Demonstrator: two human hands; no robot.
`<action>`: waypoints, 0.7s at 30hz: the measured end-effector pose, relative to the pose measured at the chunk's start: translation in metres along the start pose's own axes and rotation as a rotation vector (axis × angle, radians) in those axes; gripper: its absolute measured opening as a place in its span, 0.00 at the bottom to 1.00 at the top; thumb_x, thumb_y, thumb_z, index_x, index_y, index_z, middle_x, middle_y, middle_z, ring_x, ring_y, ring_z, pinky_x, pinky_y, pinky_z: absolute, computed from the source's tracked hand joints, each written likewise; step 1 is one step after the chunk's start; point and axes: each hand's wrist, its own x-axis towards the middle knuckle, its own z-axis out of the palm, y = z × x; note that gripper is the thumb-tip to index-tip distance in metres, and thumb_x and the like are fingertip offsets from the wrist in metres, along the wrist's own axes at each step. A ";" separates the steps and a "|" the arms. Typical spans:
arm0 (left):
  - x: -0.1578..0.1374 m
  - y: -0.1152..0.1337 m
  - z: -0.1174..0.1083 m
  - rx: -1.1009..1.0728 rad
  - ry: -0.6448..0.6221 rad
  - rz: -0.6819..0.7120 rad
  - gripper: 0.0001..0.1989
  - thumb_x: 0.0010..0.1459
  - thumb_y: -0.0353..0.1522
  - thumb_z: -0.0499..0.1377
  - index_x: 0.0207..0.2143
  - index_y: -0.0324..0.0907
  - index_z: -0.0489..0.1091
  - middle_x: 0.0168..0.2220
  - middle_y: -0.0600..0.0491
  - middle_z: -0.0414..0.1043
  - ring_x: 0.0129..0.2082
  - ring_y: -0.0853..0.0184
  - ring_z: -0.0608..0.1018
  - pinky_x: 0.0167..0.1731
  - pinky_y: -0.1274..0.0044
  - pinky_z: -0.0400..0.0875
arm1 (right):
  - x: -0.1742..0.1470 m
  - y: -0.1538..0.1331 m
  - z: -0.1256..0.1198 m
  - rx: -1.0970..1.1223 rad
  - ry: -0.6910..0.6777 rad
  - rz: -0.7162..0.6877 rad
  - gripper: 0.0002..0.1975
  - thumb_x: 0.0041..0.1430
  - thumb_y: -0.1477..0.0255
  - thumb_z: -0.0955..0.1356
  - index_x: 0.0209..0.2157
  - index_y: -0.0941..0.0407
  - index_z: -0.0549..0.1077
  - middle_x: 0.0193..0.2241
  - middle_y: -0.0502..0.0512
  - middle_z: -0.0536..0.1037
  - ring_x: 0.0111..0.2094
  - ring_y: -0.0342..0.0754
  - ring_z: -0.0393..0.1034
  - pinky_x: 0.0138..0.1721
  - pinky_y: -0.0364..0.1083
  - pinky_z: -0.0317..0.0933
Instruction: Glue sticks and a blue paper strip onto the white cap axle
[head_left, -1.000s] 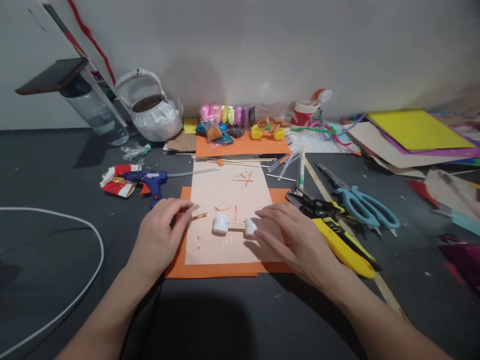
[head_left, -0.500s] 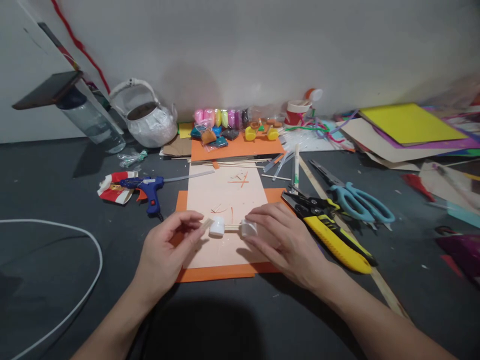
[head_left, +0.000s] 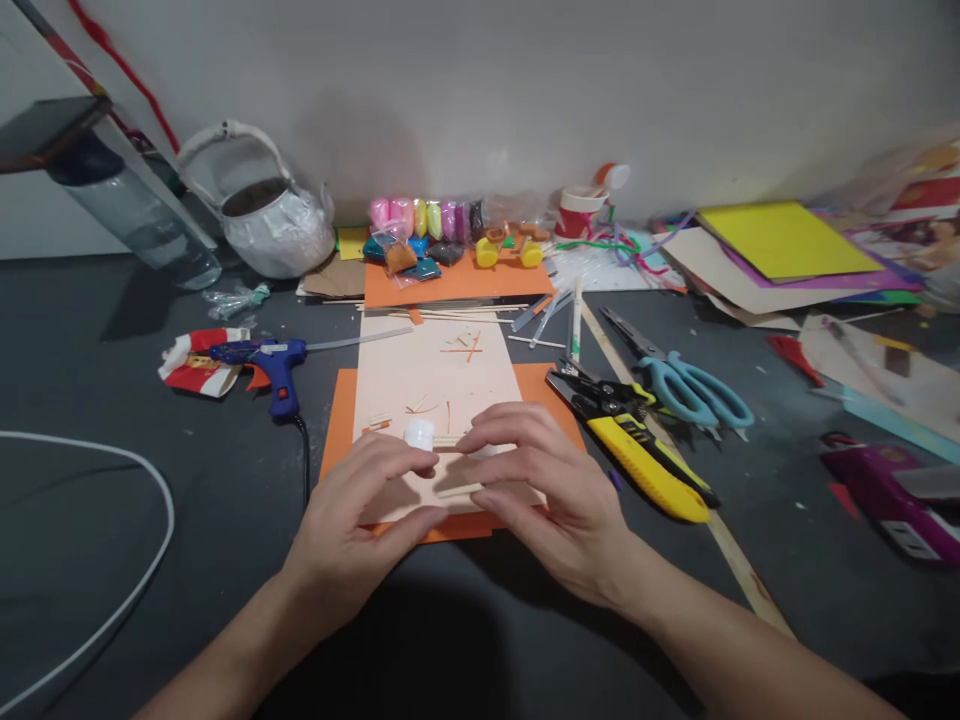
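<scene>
A short pale wooden stick [head_left: 459, 490] sits at the fingertips of my right hand [head_left: 559, 485], which pinches its right end. My left hand [head_left: 364, 500] is open at the stick's left end, thumb and forefinger apart. Just beyond the fingers, a white bottle cap [head_left: 418, 433] stands on the pale sheet [head_left: 427, 360]. Thin sticks [head_left: 448, 441] run from the cap to the right, behind my right fingers. A second white cap there is mostly hidden by those fingers. Orange and pale scraps [head_left: 420, 407] lie beyond the cap.
Left of the sheet lie a blue glue gun [head_left: 281, 370] and a red-white wrapper [head_left: 202, 362]. To the right are yellow-black pliers [head_left: 645, 460], blue scissors [head_left: 694, 385] and a purple stapler [head_left: 892, 500]. Coloured clay packs [head_left: 427, 220] and a silver kettle-shaped pot [head_left: 274, 225] stand behind.
The short stick has passed from my left fingers to my right hand, and now lies nearer me than the caps. My left fingers have opened. The camera view has shifted slightly.
</scene>
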 end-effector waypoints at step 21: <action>-0.005 0.010 0.001 -0.812 -0.253 -0.621 0.12 0.58 0.38 0.63 0.24 0.43 0.70 0.23 0.58 0.64 0.26 0.72 0.64 0.27 0.80 0.59 | -0.002 -0.009 0.005 0.249 -0.051 0.159 0.11 0.61 0.75 0.71 0.45 0.53 0.76 0.44 0.56 0.77 0.50 0.50 0.69 0.53 0.53 0.65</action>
